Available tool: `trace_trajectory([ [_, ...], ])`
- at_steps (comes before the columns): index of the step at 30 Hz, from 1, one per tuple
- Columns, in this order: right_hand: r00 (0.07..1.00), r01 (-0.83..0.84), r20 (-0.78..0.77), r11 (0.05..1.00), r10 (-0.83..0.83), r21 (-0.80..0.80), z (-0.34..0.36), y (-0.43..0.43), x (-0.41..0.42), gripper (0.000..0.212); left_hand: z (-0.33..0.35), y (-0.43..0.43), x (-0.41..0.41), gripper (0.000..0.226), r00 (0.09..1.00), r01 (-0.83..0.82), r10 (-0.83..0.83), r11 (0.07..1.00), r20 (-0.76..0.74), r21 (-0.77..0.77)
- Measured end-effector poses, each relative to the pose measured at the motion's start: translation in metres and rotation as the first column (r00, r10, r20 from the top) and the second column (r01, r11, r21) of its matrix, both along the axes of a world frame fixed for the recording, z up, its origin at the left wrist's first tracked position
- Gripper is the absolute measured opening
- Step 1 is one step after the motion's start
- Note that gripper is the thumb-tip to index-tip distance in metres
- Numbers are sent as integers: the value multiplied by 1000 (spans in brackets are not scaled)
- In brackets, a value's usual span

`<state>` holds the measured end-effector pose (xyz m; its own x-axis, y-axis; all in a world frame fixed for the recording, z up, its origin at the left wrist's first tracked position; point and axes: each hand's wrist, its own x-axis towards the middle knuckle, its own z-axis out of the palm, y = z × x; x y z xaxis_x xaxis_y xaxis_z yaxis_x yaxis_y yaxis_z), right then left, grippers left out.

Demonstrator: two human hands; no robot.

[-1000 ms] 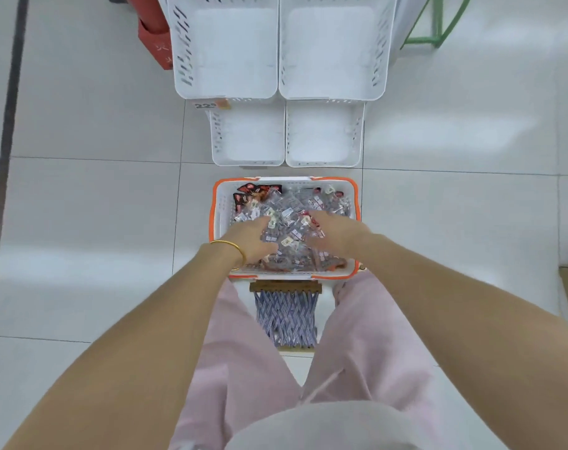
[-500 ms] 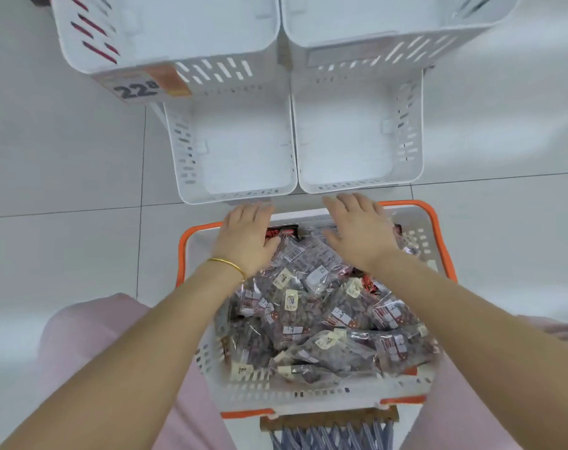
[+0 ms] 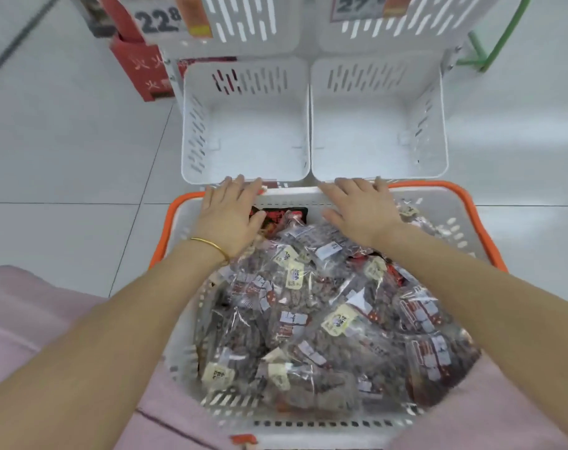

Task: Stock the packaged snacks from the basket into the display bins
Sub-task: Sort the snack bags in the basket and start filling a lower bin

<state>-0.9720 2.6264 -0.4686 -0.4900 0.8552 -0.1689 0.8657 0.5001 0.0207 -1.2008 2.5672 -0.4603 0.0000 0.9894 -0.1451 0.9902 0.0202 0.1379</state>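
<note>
The left hand (image 3: pixel 230 212) and right hand (image 3: pixel 357 209) lie flat on the far rim of the orange-edged white plastic basket (image 3: pixel 292 198), fingers (image 3: pixel 240 187) straight (almost together). It is full of clear snack packets (image 3: pixel 308 303).

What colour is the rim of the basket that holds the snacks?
Orange. The basket rim shows best in the head view, the only one.

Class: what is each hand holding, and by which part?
Nothing is gripped: left hand and right hand lie flat on the far edge of the orange-rimmed white plastic basket.

Left grip (image 3: pixel 232 216) and right grip (image 3: pixel 360 209) lie flat, fingers straight.
</note>
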Motion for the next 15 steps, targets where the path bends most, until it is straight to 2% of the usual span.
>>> trace_trajectory([
  [4, 1000, 20, 0, 998, -20, -59, 3, -18, -1, 58, -3, -25, -28, 58, 986, -103, 103, 995, -128, 6],
  [8, 999, 53, -1, 991, -54, -120, -2, -24, 0, 61, -20, -35, -38, 60, 978, -154, 151, 988, -145, -7],
  [12, 996, 82, -30, 993, -85, -82, -8, -23, -12, 62, -39, -32, -41, 64, 973, -178, 182, 983, -140, 44],
  [15, 995, 85, -40, 994, -88, -73, -3, -12, -27, 66, -41, -22, -53, 69, 973, -178, 179, 984, -145, 15],
])
